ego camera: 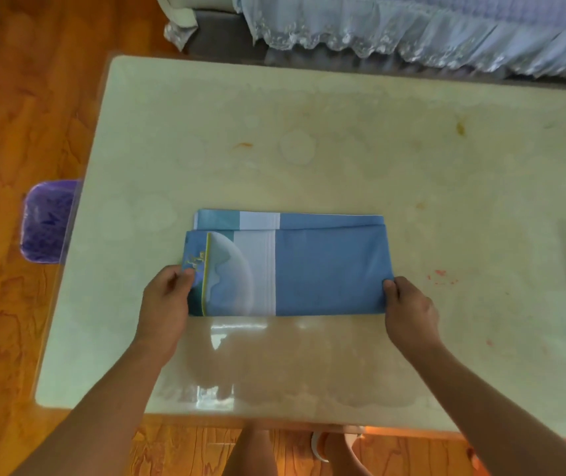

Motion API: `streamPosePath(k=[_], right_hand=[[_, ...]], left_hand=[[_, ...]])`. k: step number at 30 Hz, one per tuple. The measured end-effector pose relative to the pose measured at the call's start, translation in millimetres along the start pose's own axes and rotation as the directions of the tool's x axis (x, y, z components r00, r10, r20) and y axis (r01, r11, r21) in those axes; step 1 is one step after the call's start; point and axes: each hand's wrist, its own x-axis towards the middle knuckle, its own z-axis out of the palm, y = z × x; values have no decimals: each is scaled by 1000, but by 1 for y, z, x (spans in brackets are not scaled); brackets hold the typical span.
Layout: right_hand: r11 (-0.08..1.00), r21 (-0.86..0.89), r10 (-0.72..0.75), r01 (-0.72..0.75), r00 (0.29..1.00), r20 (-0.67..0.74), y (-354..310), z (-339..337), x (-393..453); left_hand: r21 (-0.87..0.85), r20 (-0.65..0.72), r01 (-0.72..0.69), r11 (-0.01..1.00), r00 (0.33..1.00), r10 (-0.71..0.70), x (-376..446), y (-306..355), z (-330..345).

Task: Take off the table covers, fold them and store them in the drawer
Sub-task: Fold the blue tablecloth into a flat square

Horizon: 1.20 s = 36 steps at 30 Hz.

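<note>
Bright, even daylight. Window glare sits on the glossy worktop [309, 159] just below the left hand [166, 304]. Slightly soft overall; edges bow from the wide-angle lens.

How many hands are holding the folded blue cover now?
2. The left hand pinches the patterned left end of the folded blue cover; the right hand grips its plain right end. None seems hidden.

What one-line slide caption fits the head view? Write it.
Left hand and right hand pinch opposite ends of a folded blue cover on the table.
</note>
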Motion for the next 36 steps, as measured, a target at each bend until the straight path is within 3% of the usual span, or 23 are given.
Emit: streamPosePath(k=[5, 7, 9, 12, 20, 26, 27, 29, 30, 31, 33, 34, 36], right_hand=[[999, 11, 40, -39, 984, -173, -8, 12, 0], [998, -48, 41, -49, 985, -167, -12, 12, 5], [988, -134, 55, -75, 988, -148, -16, 12, 8], [971, -215, 80, -104, 989, -121, -22, 10, 11], [931, -307, 206, -198, 979, -7, -31, 2, 30], [920, -319, 245, -227, 969, 18, -39, -4, 29], [920, -318, 248, -228, 969, 22, -40, -5, 29], [921, -317, 250, -228, 968, 29, -42, -5, 29], [922, -314, 248, -228, 968, 28, -42, -4, 29], [923, -310, 246, -227, 969, 22, -41, -4, 30], [933, -284, 234, -222, 972, 8, -39, -2, 28], [943, -261, 213, -206, 977, -1, -37, -1, 26], [963, -211, 163, -167, 986, -39, -32, 4, 21]], left_hand=[[231, 48, -194, 953, 981, 188, 3, 20, -2], [342, 28, -163, 926, 986, 163, 17, 23, 5], [388, -34, -40, 921, 998, 58, 28, 15, 14], [360, -136, 110, 927, 989, -65, 23, -1, 22], [482, -205, 2, 876, 973, 111, 28, 4, 34], [529, -275, 91, 844, 959, 70, 19, 0, 40], [530, -312, 84, 844, 945, 101, 19, 0, 39], [639, -334, -45, 768, 882, 331, 17, 7, 37], [721, -246, -185, 667, 833, 496, 13, 12, 40], [768, -51, -380, 515, 766, 641, 7, 16, 47], [695, 364, -682, 229, 608, 706, -1, 19, 68], [674, 457, -717, 177, 593, 663, 0, 20, 76], [746, 441, -634, 205, 701, 561, 16, 15, 83]])
